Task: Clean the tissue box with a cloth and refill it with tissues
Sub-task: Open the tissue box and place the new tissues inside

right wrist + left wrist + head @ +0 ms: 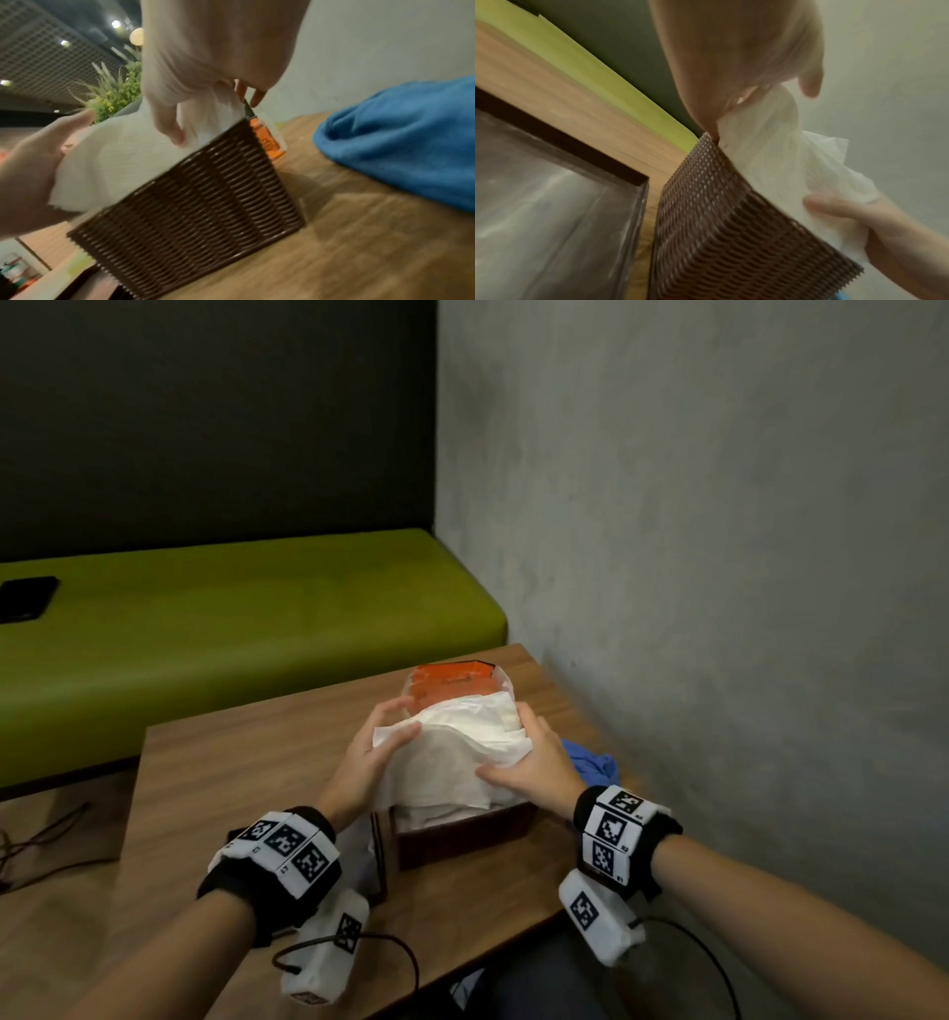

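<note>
A brown woven tissue box stands open on the wooden table. A stack of white tissues sits in its top and bulges above the rim. My left hand grips the stack's left side, thumb over the top sheet. My right hand grips the right side, thumb lying across the top. In the left wrist view the left hand's fingers pinch the tissues just above the box. In the right wrist view the right hand's fingers curl round the tissues at the box rim.
An orange tissue pack wrapper lies just behind the box. A crumpled blue cloth lies right of it near the wall. The box lid lies to the left. Beyond the table is a green bench with a black phone.
</note>
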A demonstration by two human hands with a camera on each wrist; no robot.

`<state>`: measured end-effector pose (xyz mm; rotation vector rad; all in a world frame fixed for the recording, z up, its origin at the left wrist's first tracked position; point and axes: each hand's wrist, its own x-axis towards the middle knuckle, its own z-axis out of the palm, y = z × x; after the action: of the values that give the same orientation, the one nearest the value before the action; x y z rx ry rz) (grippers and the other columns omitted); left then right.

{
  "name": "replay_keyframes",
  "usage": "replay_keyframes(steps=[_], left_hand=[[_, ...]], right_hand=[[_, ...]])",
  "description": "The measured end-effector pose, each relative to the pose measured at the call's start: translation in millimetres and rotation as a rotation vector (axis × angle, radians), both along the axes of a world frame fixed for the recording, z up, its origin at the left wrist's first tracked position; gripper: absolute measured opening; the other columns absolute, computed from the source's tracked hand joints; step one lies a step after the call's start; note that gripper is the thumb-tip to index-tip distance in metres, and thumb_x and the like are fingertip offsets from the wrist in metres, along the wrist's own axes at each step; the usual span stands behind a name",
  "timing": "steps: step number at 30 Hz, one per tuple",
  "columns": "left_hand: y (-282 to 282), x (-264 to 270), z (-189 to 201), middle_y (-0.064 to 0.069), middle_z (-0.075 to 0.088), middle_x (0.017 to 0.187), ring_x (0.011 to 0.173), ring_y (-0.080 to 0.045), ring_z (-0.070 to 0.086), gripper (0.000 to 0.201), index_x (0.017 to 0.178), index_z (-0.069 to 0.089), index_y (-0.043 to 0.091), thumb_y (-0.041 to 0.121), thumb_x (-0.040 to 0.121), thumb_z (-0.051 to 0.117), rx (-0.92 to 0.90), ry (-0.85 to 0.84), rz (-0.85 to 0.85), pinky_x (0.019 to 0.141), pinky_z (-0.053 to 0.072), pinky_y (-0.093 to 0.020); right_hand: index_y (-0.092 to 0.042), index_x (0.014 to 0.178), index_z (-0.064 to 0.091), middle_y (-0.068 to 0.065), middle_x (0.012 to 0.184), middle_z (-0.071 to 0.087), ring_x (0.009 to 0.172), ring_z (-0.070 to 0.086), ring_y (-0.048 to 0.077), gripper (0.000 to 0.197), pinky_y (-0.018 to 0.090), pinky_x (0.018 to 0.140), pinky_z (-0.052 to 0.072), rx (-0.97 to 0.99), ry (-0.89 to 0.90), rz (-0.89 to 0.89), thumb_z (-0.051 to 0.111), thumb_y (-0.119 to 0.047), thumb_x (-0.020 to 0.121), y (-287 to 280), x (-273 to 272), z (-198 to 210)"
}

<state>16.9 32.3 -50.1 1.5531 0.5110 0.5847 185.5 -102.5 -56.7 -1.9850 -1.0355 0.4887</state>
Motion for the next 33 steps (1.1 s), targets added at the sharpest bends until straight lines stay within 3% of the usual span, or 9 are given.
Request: replay_keyframes(steps=[2,5,8,11,13,15,23,28,33], left_hand=[[1,-2,-1,0.006,0.06,0.12,0.103,-0.009,0.062,0.052,0.11,0.051,0.042,0.048,0.062,0.068,0.102,0.037,-0.043,0.074,0.053,-0.014],[1,-5,-7,0.01,0.06,0.119,0.105,-0.005,0.06,0.063,0.116,0.046,0.042,0.045,0.058,0.071,0.298,0.106,-0.084,0.088,0.053,-0.026],[1,-4,-12,0.004,0.059,0.122,0.111,-0.011,0.057,0.074,0.121,0.045,0.032,0.042,0.053,0.074,0.327,0.102,-0.037,0.092,0.051,-0.034],[0,-2,-12,0.002,0.058,0.123,0.111,-0.013,0.057,0.075,0.122,0.046,0.031,0.041,0.054,0.075,0.318,0.096,-0.016,0.091,0.051,-0.036],[1,-1,-12,0.002,0.058,0.122,0.11,-0.014,0.058,0.074,0.124,0.047,0.029,0.039,0.056,0.074,0.316,0.107,-0.046,0.092,0.052,-0.039],[2,0,-12,0.0,0.059,0.12,0.109,-0.015,0.059,0.073,0.124,0.047,0.028,0.038,0.057,0.074,0.303,0.125,-0.057,0.09,0.053,-0.043],[2,2,-13,0.001,0.059,0.115,0.105,-0.014,0.058,0.069,0.118,0.05,0.031,0.041,0.054,0.073,0.369,0.121,-0.045,0.091,0.049,-0.035],[1,2,-10,0.0,0.058,0.114,0.105,-0.013,0.057,0.078,0.118,0.051,0.027,0.049,0.048,0.076,0.411,0.14,-0.043,0.09,0.047,-0.028],[0,1,-7,0.002,0.056,0.116,0.106,-0.012,0.055,0.082,0.117,0.05,0.03,0.053,0.043,0.078,0.403,0.167,-0.046,0.092,0.046,-0.032]], right_hand=[[-0.021,0.133,0.041,0.008,0.121,0.048,0.116,0.045,0.026,0.086,0.045,0.101,0.04,-0.071,-0.058,-0.019,0.079,-0.042,0.058,-3,4,-1],[-0.014,0.125,0.048,0.006,0.122,0.047,0.123,0.037,0.024,0.07,0.041,0.104,0.032,-0.124,-0.177,0.01,0.08,-0.036,0.067,-6,6,-1],[-0.019,0.13,0.041,-0.006,0.119,0.04,0.118,0.035,0.012,0.077,0.029,0.102,0.028,0.064,-0.194,0.007,0.079,-0.041,0.067,-8,3,14],[-0.019,0.113,0.052,0.0,0.109,0.053,0.104,0.04,0.01,0.054,0.024,0.088,0.025,0.371,-0.709,0.015,0.068,-0.048,0.07,-3,-5,29],[-0.018,0.091,0.059,0.004,0.091,0.061,0.091,0.045,0.014,0.032,0.029,0.077,0.029,0.395,-0.976,0.124,0.065,-0.044,0.074,2,-11,29],[-0.019,0.085,0.064,0.0,0.083,0.062,0.083,0.048,0.016,0.028,0.031,0.071,0.029,0.299,-1.075,0.22,0.062,-0.045,0.076,6,-16,24],[-0.025,0.085,0.064,-0.004,0.083,0.062,0.079,0.056,0.02,0.034,0.03,0.07,0.022,0.162,-0.946,0.123,0.08,-0.041,0.06,23,-36,20],[-0.023,0.068,0.062,-0.006,0.08,0.061,0.081,0.045,0.013,0.018,0.027,0.067,0.015,0.225,-0.821,0.136,0.079,-0.027,0.065,28,-35,15],[-0.016,0.072,0.062,-0.004,0.07,0.065,0.077,0.047,0.012,0.015,0.033,0.072,0.025,0.263,-0.829,0.286,0.075,-0.011,0.067,23,-27,24]])
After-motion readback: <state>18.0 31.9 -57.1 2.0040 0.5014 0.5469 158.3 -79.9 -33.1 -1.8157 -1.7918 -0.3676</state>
